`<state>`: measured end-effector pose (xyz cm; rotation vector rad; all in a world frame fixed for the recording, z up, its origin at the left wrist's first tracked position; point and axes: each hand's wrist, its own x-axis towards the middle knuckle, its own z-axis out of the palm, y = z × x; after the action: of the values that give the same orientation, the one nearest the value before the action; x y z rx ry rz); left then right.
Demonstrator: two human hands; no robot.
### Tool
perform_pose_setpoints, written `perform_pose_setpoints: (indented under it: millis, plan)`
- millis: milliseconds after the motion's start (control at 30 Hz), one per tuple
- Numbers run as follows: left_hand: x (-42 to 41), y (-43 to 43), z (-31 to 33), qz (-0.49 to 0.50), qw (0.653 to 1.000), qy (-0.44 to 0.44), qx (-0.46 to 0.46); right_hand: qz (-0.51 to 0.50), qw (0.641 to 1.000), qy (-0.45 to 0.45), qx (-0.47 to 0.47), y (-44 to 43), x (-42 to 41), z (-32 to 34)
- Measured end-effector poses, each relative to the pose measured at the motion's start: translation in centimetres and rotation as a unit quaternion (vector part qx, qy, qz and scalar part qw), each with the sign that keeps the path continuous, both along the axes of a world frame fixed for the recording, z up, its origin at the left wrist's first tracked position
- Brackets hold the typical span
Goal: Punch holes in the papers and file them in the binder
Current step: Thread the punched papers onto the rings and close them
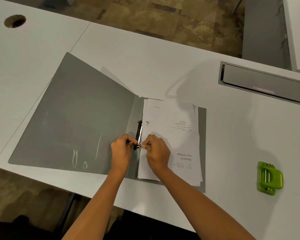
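Grey binder [73, 118] lies open on the white worktop [163, 54], papers [171, 135] already on its right half; left hand [120, 151] and right hand [157, 153] pinch the metal ring clasp [139, 135], so filing appears nearly finished. Green hole punch [269, 178] sits well apart, right. Patterned carpet [171, 16] lies beyond.

Office: white desk [163, 66] with cable hatch [261, 82].
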<state>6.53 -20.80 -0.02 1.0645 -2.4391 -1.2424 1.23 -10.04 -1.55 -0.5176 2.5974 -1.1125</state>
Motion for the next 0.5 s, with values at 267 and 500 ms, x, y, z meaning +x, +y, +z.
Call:
perform_pose_setpoints:
  millis: [267, 500]
  plan:
    - [-0.5, 0.1, -0.5, -0.030, 0.997, -0.024, -0.065, 0.062, 0.995, 0.045, 0.069, -0.4, -0.6, 0.7]
    - [-0.6, 0.6, 0.6, -0.033, 0.998, -0.020, -0.055, 0.015, 0.996, -0.088, -0.021, 1.0, -1.3, 1.5]
